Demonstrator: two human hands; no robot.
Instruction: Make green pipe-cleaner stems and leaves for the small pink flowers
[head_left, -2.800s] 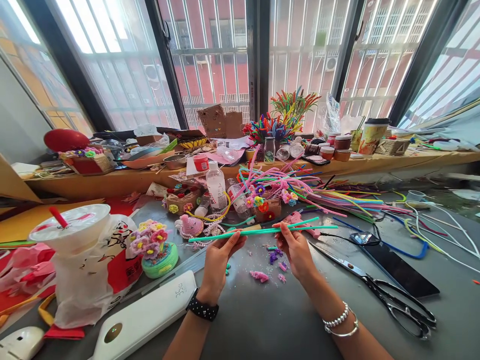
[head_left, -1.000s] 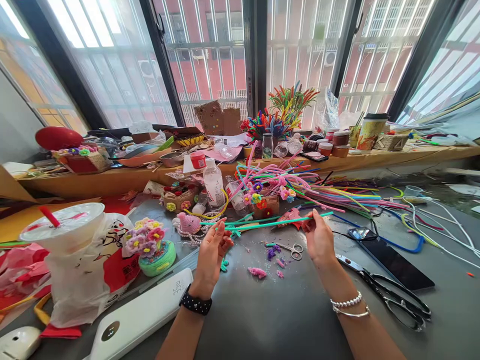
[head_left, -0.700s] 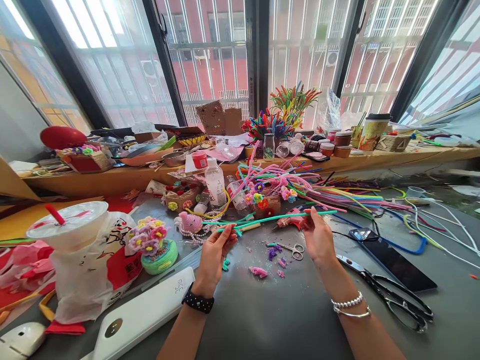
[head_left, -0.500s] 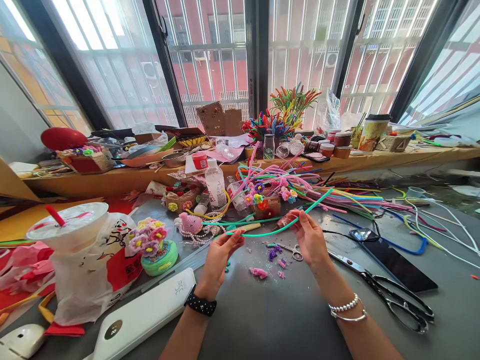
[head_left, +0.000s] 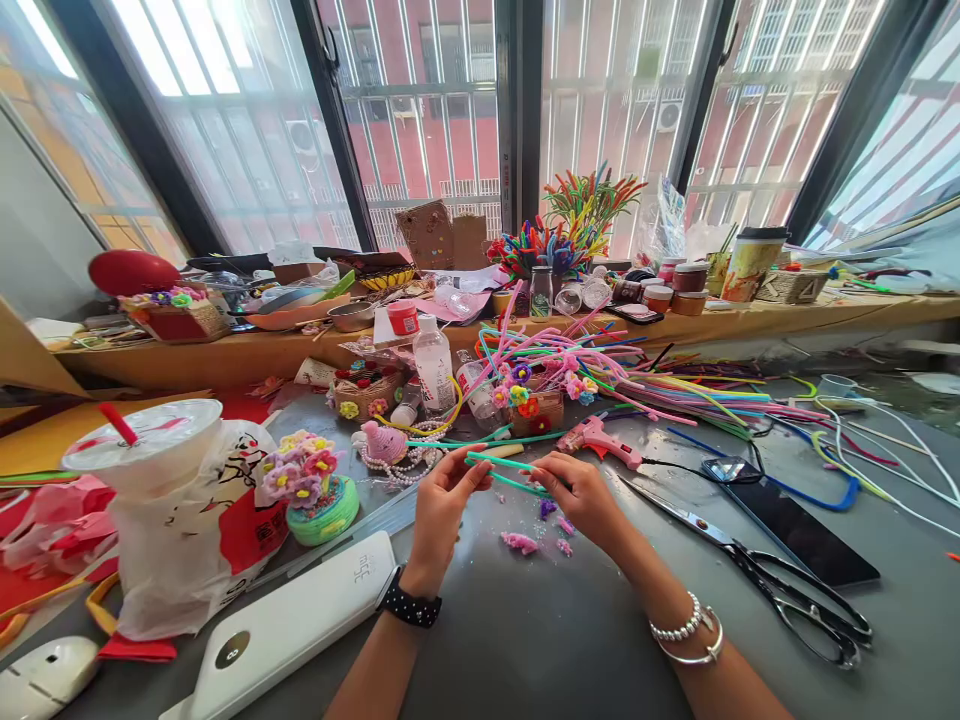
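Note:
A green pipe cleaner (head_left: pixel 517 482) is bent back on itself between my two hands, above the grey table. My left hand (head_left: pixel 442 500) pinches it at the left, where a bend shows by the fingertips. At the other side my right hand (head_left: pixel 581 495) grips it between thumb and fingers. Beneath the hands lie pink fuzzy scraps (head_left: pixel 519 543) and a purple scrap (head_left: pixel 548 509). Just behind my right hand rests a pink glue gun (head_left: pixel 600 440). Large black-handled scissors (head_left: pixel 720 535) lie to the right of it, blades toward the hand.
A white power bank (head_left: pixel 292 620) and a bagged drink cup (head_left: pixel 172 520) stand at the left, with a crocheted flower pot (head_left: pixel 322 505) behind. A phone (head_left: pixel 795 520) lies at the right. Bundled pipe cleaners (head_left: pixel 675 390) and a plastic bottle (head_left: pixel 432 365) fill the back.
The green pipe cleaner was one long open curve; now it is folded double. My right hand has moved left and down, closer to my left hand, uncovering the glue gun.

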